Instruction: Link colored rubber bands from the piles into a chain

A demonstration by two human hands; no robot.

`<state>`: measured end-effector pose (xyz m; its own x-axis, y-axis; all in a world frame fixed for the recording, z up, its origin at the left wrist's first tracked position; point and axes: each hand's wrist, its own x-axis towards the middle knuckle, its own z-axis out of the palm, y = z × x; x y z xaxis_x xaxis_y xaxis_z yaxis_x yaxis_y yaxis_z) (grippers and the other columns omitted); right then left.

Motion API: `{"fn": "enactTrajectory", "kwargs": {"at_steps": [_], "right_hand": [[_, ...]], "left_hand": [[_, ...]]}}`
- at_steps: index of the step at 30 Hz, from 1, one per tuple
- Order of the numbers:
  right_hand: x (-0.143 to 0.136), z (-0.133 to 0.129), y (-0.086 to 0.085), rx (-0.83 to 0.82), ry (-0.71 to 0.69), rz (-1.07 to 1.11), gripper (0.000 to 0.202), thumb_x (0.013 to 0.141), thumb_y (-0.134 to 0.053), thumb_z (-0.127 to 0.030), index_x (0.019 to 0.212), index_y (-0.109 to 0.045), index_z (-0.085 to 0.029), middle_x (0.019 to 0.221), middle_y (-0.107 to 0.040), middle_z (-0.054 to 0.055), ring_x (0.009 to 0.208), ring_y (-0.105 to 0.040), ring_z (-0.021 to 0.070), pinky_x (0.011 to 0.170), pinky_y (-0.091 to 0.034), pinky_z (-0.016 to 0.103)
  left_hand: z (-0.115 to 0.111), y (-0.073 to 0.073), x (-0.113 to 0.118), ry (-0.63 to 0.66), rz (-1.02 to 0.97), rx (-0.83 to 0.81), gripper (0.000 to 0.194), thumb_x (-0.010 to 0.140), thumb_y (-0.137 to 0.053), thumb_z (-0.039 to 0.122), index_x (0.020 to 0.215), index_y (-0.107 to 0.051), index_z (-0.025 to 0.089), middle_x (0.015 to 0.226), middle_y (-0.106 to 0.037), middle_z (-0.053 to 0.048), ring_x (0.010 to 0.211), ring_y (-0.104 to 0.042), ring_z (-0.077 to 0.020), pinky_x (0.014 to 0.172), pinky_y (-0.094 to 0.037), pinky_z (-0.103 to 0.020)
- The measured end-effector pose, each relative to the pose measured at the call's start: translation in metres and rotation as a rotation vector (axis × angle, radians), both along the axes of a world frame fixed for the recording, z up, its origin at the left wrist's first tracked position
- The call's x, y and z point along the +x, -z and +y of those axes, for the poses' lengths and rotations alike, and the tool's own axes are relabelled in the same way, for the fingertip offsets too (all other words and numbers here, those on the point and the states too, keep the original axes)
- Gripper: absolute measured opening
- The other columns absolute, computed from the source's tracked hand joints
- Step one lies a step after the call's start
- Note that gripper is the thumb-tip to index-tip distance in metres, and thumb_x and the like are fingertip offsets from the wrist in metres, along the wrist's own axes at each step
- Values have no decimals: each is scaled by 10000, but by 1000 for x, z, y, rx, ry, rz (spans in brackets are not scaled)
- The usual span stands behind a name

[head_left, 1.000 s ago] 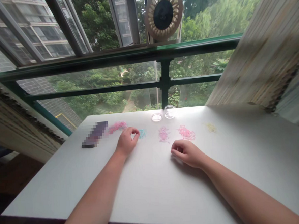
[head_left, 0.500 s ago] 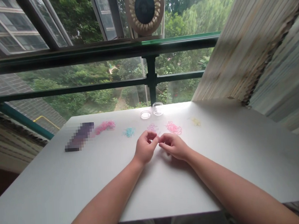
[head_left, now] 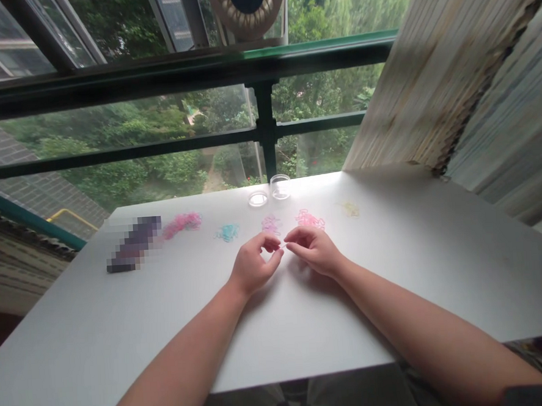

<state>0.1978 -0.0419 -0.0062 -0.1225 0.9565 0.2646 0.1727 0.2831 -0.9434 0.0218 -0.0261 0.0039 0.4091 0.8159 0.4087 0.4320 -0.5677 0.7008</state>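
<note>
Pinched between both hands over the middle of the white table (head_left: pixel 169 332) is a thin, pale piece (head_left: pixel 283 246), seemingly a small rubber band. My left hand (head_left: pixel 255 262) grips its left end with thumb and forefinger. At the other end, my right hand (head_left: pixel 315 249) has thumb and forefinger closed on it. Just beyond the fingers lie a pile of purple bands (head_left: pixel 271 223) and a pile of pink bands (head_left: pixel 309 218), the latter partly hidden by my right hand. Farther left are turquoise bands (head_left: pixel 228 232), and yellow ones (head_left: pixel 351 209) lie to the right.
A pink linked strand or heap (head_left: pixel 183 223) lies at the left beside a blurred-out dark rectangular object (head_left: pixel 134 244). Two clear round containers or lids (head_left: pixel 258 199) stand at the back edge. Behind the table run a green railing (head_left: pixel 266 126) and a curtain (head_left: pixel 383 92).
My fingertips have drawn slightly apart, and the pale piece now shows between them. The camera view has tilted down a little, so the table and railing sit higher.
</note>
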Motion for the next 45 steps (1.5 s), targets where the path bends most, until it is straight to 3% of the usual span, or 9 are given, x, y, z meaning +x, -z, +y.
{"fn": "enactTrajectory", "kwargs": {"at_steps": [14,45], "right_hand": [[0,-7,-5,-29,-67,-189,30,762,-554,-202,780,-562,-180,472,-504,-55,402,-503,87,413,-360,194],[0,-8,-8,75,-36,-237,46,711,-519,-147,696,-550,-177,554,-489,-31,505,-424,87,492,-347,216]], "left_hand": [[-2,-2,-2,16,-24,-8,117,754,-584,240,866,-588,205,811,-651,-19,744,-608,-149,741,-470,-294],[-2,-1,-4,24,-2,-11,76,722,-598,220,798,-599,211,786,-639,-11,702,-550,-145,709,-465,-284]]}}
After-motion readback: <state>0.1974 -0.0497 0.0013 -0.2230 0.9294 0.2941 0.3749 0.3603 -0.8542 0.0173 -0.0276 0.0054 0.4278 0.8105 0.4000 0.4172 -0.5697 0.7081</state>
